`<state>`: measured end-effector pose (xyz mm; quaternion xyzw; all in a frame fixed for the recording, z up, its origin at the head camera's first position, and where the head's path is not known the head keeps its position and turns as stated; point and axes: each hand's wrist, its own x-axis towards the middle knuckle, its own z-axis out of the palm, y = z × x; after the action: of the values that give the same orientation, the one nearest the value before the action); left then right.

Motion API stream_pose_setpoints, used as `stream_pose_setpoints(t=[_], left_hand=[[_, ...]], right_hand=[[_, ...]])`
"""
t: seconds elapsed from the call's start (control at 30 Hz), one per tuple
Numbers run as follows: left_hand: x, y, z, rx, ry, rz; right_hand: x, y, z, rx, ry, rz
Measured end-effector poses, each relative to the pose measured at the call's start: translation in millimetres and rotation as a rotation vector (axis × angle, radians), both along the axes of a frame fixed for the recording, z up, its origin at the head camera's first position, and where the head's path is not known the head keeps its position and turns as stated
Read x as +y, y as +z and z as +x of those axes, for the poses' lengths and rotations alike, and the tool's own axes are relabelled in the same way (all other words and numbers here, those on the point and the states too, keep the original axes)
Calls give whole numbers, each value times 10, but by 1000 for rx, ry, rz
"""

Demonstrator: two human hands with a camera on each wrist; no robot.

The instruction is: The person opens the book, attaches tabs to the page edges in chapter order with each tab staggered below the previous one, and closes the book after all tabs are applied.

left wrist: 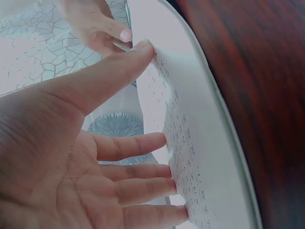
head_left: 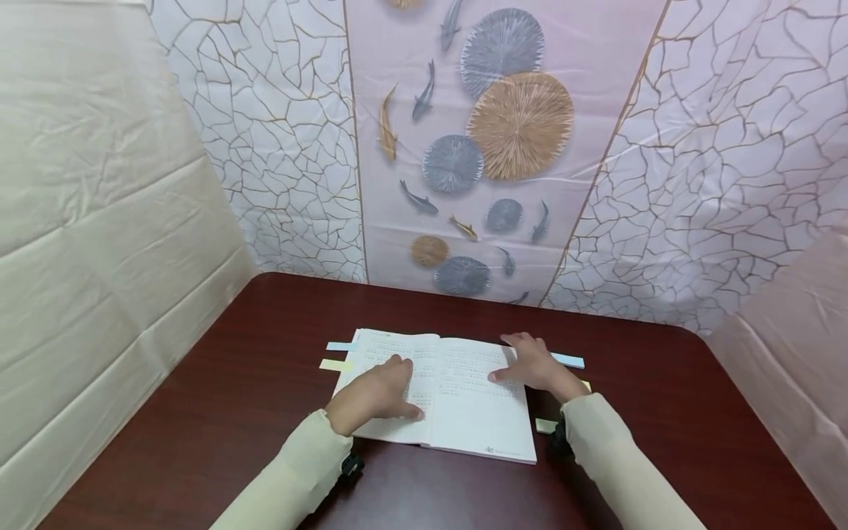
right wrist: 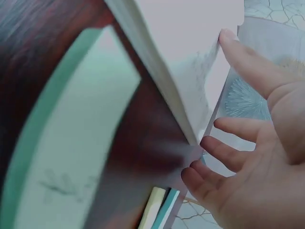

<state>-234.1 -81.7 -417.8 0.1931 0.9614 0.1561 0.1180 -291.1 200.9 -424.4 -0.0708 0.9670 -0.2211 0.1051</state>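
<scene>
An open book (head_left: 477, 423) with printed text lies flat on the dark red table. My left hand (head_left: 374, 394) rests on its left page, thumb spread toward the middle fold. In the left wrist view the fingers of the left hand (left wrist: 95, 157) are straight, their tips touching the page. My right hand (head_left: 535, 366) is at the upper outer edge of the right page. Seen from the right wrist, the thumb of the right hand (right wrist: 252, 157) meets the page, and the other fingers are loosely bent near the book's edge. Neither hand holds anything.
A blue strip (head_left: 341, 346) and a yellow strip (head_left: 336, 364) lie by the book's left edge. Right of it are another blue strip (head_left: 568, 361), a bit of yellow (head_left: 587, 385) and a pale green strip (head_left: 546, 426). A patterned cloth (head_left: 457, 221) hangs behind the table (head_left: 232, 412).
</scene>
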Motion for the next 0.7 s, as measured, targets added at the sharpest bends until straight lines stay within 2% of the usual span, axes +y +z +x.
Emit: stream_pose_setpoints(t=[0.17, 0.37, 0.47, 0.6, 0.7], left_hand=[[-1, 30, 7, 0, 15, -9], [-34, 42, 7, -1, 17, 0], [-45, 31, 2, 6, 10, 4], [-49, 19, 3, 7, 4, 9], [-37, 9, 2, 2, -1, 12]], right_hand=[[41, -37, 61, 40, 9, -23], [-23, -54, 122, 179, 24, 57], [-48, -70, 129, 214, 22, 67], [-56, -80, 133, 199, 19, -4], [-39, -53, 156, 197, -6, -111]])
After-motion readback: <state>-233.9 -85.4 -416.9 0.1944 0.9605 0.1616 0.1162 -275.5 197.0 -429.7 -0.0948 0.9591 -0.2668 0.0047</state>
